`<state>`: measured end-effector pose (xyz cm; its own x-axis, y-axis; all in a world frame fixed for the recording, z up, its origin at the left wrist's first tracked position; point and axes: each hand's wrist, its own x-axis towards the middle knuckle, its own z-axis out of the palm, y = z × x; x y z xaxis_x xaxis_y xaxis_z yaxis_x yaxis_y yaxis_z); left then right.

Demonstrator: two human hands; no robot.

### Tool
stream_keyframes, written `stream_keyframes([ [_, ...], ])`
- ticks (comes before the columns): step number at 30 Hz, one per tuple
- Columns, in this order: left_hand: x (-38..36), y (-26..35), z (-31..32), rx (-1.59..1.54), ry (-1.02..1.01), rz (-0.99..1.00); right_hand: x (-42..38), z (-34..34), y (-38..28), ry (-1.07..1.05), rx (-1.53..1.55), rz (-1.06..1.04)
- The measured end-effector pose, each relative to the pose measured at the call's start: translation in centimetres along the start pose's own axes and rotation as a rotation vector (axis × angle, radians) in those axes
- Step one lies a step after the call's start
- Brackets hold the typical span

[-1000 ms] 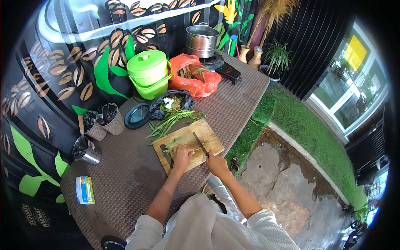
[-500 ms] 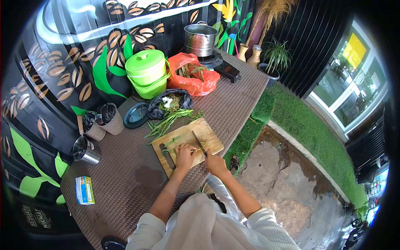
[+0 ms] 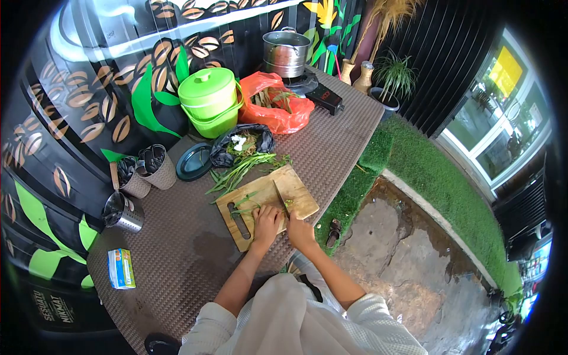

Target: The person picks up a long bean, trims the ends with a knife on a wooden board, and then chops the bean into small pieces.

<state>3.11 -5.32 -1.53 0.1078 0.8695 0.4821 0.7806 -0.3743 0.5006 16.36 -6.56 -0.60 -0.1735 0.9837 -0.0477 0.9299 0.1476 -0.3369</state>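
A wooden cutting board (image 3: 302, 195) lies near the table's edge in front of me. My right hand (image 3: 302, 233) is closed round the handle of a knife (image 3: 280, 195), whose blade points away from me across the board. Close on the blade's left, my left hand (image 3: 267, 225) presses down with bent fingers on green stalks, mostly hidden under it. Small cut green bits (image 3: 289, 203) lie to the right of the blade. Loose green leaves (image 3: 244, 204) rest on the board's left part, and a bunch of long green stalks (image 3: 242, 171) lies just beyond it.
Behind the stalks are a black plastic bag (image 3: 222, 155), a dark plate (image 3: 194, 162), a green lidded container (image 3: 208, 97) and a red plastic bag (image 3: 296, 121). A steel pot (image 3: 286, 56) sits on a stove (image 3: 322, 97). Cutlery holders (image 3: 158, 171) and a tissue pack (image 3: 121, 269) stand left.
The knife and my right hand have shifted slightly left, closer to my left hand. My left hand's fingers are drawn in closer together. The board has hardly moved.
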Motion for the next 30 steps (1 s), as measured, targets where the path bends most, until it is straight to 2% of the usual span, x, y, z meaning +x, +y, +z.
stream_keyframes([
  [3, 0.0, -0.3, 0.3, 0.004, 0.031, 0.007, 0.0, -1.6, 0.1, -0.051, 0.023, -0.002],
  [9, -0.1, -0.3, 0.2, 0.003, 0.028, 0.022, -1.6, 0.1, -1.2, -0.077, -0.008, 0.101],
  [10, 0.0, -0.2, 0.2, 0.013, 0.020, 0.009, -1.1, 0.2, -1.0, -0.017, -0.032, 0.043],
  [13, -0.3, -0.2, 0.3, 0.011, 0.015, -0.020, 0.5, -0.6, -0.3, -0.047, 0.042, -0.002],
  [17, -0.1, -0.6, 0.6, -0.004, 0.044, 0.009, -1.5, -1.0, -1.1, 0.021, 0.014, -0.005],
  [19, 0.0, -0.5, 0.4, 0.006, 0.034, 0.001, -1.7, -0.3, -2.0, -0.081, 0.019, 0.126],
  [24, -0.1, -0.3, 0.4, 0.011, 0.043, -0.009, 0.6, -0.5, -0.7, -0.058, 0.115, 0.055],
  [28, 0.0, -0.5, 0.3, 0.008, 0.065, 0.007, -1.5, -1.1, -1.8, -0.051, 0.130, 0.058],
  [30, 0.1, -0.3, 0.3, 0.006, 0.044, 0.003, -1.7, 0.0, -2.5, -0.048, 0.076, 0.154],
])
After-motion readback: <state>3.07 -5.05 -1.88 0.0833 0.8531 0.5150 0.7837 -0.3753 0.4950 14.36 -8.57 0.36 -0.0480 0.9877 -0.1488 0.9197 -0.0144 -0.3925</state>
